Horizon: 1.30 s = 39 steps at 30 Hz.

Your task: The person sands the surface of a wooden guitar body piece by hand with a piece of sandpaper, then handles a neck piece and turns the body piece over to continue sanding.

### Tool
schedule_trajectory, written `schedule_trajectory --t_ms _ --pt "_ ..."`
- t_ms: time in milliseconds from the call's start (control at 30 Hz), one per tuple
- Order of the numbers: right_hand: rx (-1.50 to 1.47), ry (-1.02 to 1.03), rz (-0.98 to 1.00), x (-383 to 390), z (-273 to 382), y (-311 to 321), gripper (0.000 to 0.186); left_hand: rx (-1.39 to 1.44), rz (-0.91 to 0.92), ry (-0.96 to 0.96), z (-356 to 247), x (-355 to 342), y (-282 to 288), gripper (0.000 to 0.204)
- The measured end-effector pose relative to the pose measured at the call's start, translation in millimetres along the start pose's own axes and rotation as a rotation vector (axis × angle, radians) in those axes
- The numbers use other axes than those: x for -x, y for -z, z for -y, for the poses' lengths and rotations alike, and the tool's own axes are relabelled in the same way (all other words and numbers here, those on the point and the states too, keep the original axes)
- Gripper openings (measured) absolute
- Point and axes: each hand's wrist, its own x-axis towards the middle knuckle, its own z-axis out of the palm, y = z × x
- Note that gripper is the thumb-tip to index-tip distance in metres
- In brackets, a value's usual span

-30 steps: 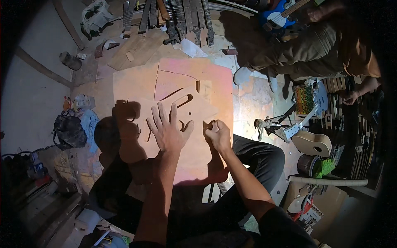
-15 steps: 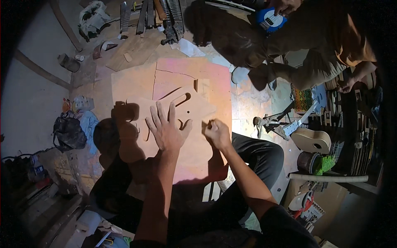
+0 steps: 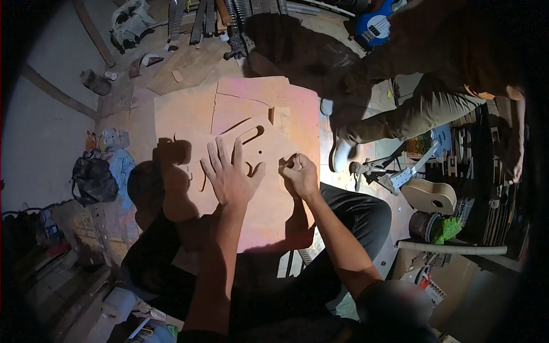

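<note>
A pale wooden electric guitar body (image 3: 269,197), with routed slots and a small round hole, lies flat on a board-topped work surface (image 3: 300,128). My left hand (image 3: 231,180) rests on it palm down with fingers spread, partly covering the cutouts. At the body's right edge, my right hand (image 3: 301,174) is closed, thumb and curled fingers together. Whatever it may grip is hidden or too small to name. Shadows of my head and arms fall over the left part of the surface.
Another person's leg (image 3: 417,117) stands close beyond the surface's right corner, near a blue guitar (image 3: 374,26). To the right are a guitar stand (image 3: 389,174), an acoustic guitar body (image 3: 430,195) and a pot (image 3: 424,224). A black bag (image 3: 94,180) lies on the left.
My right hand has shifted slightly along the body's edge, while the left stays flat in place. The other person has moved; their hand is off the blue guitar, and a lower leg now shows nearer.
</note>
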Motion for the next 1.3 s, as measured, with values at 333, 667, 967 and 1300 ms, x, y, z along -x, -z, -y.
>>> schedule_trajectory --t_ms 333,667,967,1300 --pt "0.083 -0.006 0.082 21.9 17.1 4.4 0.038 -0.011 0.008 0.005 1.5 -1.5 0.1 0.091" --pt "-0.122 0.023 0.012 40.4 -6.1 5.2 0.031 -0.025 0.022 0.017 4.9 -1.9 1.6 0.093" --pt "-0.137 -0.002 -0.052 34.9 -7.6 2.2 0.029 -0.050 -0.003 -0.003 -1.0 -4.0 1.9 0.088" --pt "-0.046 -0.002 0.054 37.7 5.8 7.9 0.036 -0.022 -0.011 -0.006 2.7 -2.5 0.0 0.088"
